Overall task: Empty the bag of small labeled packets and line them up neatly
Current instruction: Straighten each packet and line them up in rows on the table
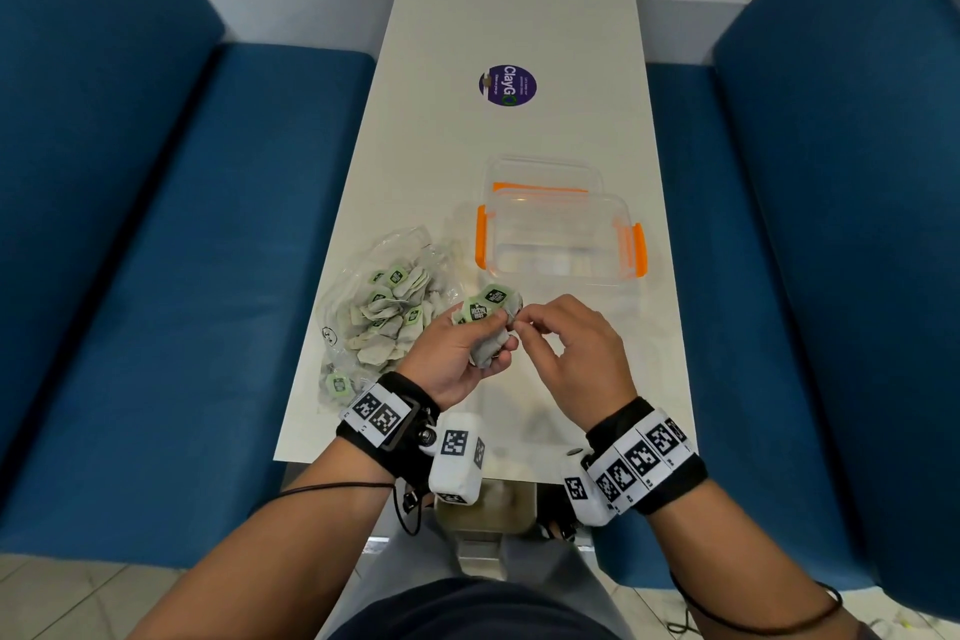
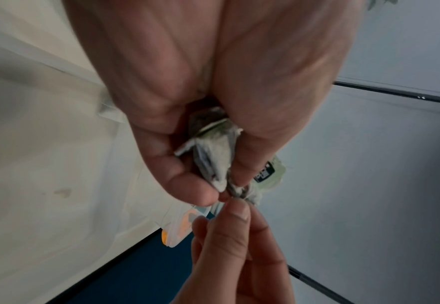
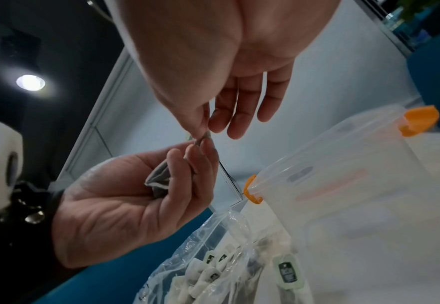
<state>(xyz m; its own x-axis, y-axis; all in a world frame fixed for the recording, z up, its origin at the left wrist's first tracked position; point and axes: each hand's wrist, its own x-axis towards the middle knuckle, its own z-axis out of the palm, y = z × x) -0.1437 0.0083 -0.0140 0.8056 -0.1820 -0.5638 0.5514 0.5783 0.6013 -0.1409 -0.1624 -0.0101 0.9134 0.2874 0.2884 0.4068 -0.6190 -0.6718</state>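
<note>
The left hand (image 1: 451,349) is holding a small bunch of tea bags (image 1: 487,325) above the near part of the white table (image 1: 519,16), with its fingers curled round the paper pouches and the thumb pressing on top. Two green labels with dark print are sticking up from the bunch on the far side. The right hand (image 1: 570,347) is meeting the left hand at the right edge of the bunch: its thumb and forefinger are pinching a thin grey corner of one tea bag, while the other three fingers are hanging loosely extended and holding nothing. In the right wrist view the pinched corner (image 3: 202,138) is sitting between the thumb tip and the forefinger tip, directly above the left hand's fingertips (image 3: 205,148).

The clear plastic bag (image 1: 363,322) is lying on the table just left of the left hand, crumpled and open, with many tea bags and green labels lying inside it. A clear plastic container (image 1: 561,239) with orange latches is standing on the table beyond the hands, right of the bag, and its clear lid (image 1: 540,172) is lying just behind it. A round purple sticker (image 1: 507,85) is sitting farther up the table. Blue upholstered benches (image 1: 182,224) are flanking the table on both sides.
</note>
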